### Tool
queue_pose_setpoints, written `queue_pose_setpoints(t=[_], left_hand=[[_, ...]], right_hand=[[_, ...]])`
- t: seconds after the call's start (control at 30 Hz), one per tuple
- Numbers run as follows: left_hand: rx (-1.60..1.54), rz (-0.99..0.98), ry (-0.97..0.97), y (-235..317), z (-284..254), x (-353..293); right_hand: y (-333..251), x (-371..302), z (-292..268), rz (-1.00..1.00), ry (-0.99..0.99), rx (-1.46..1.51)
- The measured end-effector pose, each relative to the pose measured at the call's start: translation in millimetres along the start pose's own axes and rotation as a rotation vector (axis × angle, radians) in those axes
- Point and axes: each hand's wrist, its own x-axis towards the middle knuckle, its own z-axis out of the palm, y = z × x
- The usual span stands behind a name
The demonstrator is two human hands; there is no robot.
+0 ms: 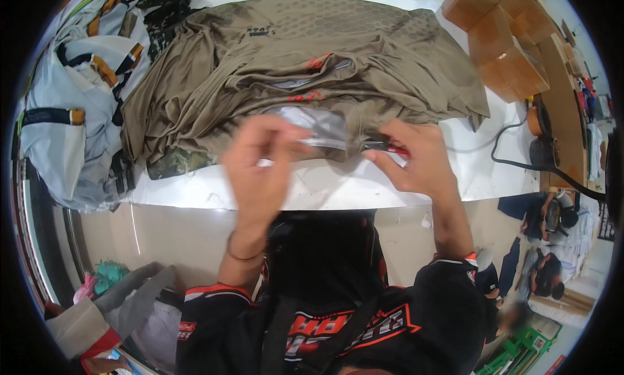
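Note:
Several olive-brown shirts [195, 69] with a hexagon pattern and red lettering lie layered on the white table, their collars toward me. My right hand [416, 153] is closed round small thread snips [395, 149] with red on the handle, their dark tip against the edge of the nearest collar [351, 131]. Close to the collar's left side is my left hand [263, 155], its fingers bent and smeared by motion. Whether it pinches anything is not clear. Between the hands, the pale inner lining [318, 123] of the shirt shows.
White-grey garments with dark and orange trim [71, 134] are heaped at the table's left end. Cardboard boxes [504, 53] stand at the far right. A black cable [504, 155] runs over the table's right side. Cloth pieces [130, 303] are piled at the lower left.

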Motion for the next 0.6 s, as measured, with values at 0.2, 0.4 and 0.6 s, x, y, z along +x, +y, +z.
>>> queue_pose_setpoints(t=[0.2, 0.4, 0.6], left_hand=[[0.43, 0.401, 0.684, 41, -141, 28], [0.452, 0.144, -0.099, 35, -127, 1], [0.807, 0.346, -0.467, 4, -92, 29]], right_hand=[[-2, 17, 3, -0.154, -0.124, -0.227], [15, 77, -3, 0.237, 0.075, -0.121], [55, 96, 15, 0.196, 0.029, -0.22]])
